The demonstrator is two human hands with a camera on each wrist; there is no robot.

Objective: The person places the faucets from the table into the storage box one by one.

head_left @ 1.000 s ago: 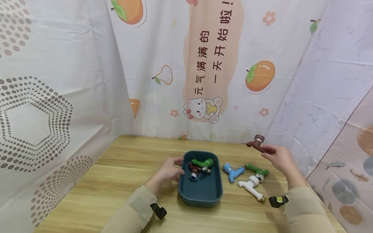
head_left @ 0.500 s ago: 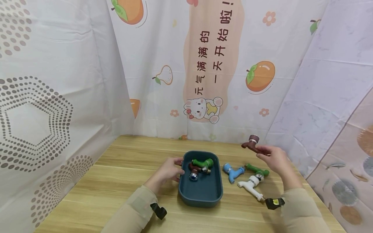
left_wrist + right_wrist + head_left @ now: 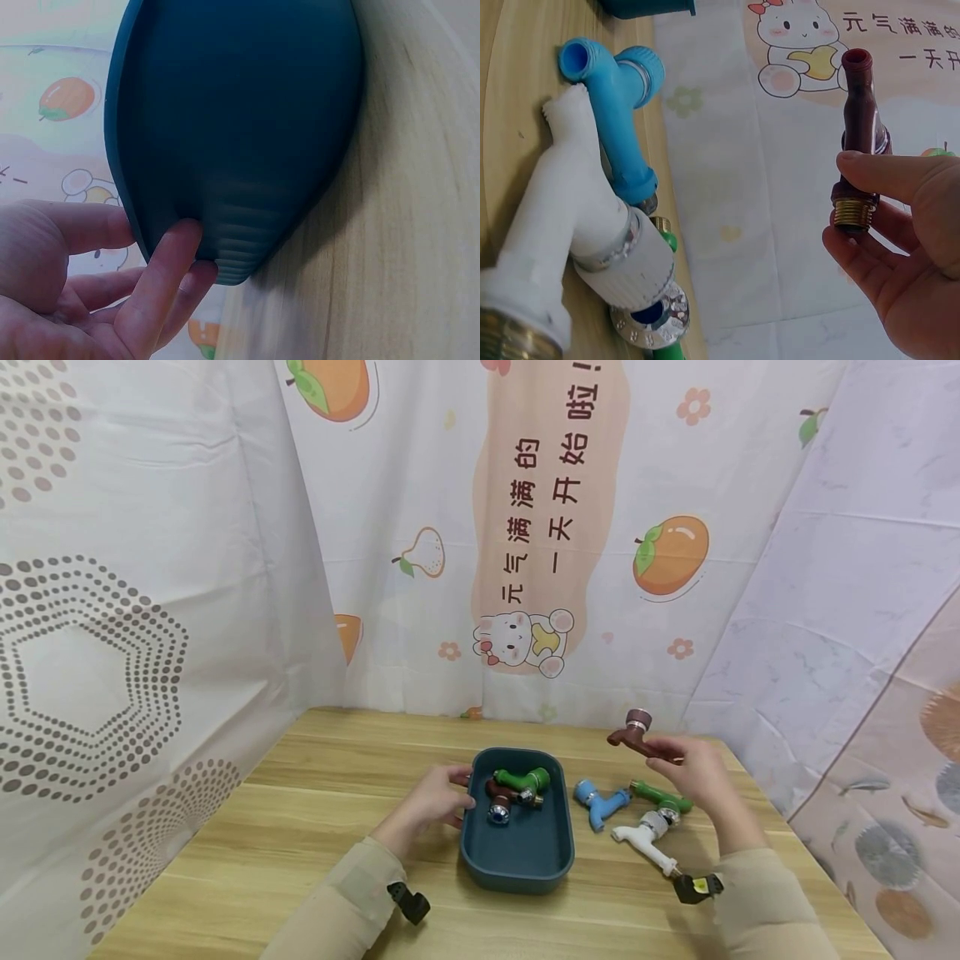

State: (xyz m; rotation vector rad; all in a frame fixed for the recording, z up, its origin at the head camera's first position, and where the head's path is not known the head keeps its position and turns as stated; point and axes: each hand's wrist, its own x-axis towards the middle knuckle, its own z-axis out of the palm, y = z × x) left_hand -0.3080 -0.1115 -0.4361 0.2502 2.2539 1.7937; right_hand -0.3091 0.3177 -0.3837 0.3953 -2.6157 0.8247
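In the head view, my right hand (image 3: 693, 768) holds a dark red faucet (image 3: 633, 735) up above the table, its knob on top. The right wrist view shows thumb and fingers pinching that faucet near its brass thread. My left hand (image 3: 431, 797) grips the left side of a dark blue-green plastic bin (image 3: 517, 878), with fingers against its outer wall (image 3: 240, 150) in the left wrist view. Inside the bin lie a green faucet (image 3: 513, 779) and a dark red faucet with a chrome-and-blue end (image 3: 498, 810).
Right of the bin, a blue faucet (image 3: 600, 806), a white faucet (image 3: 647, 839) and a green faucet (image 3: 663, 795) lie close together on the wooden table (image 3: 337, 877). A printed curtain (image 3: 420, 652) hangs at the table's back edge.
My right hand has moved left with the dark red faucet, toward the bin. The left hand and the bin have stayed in place.
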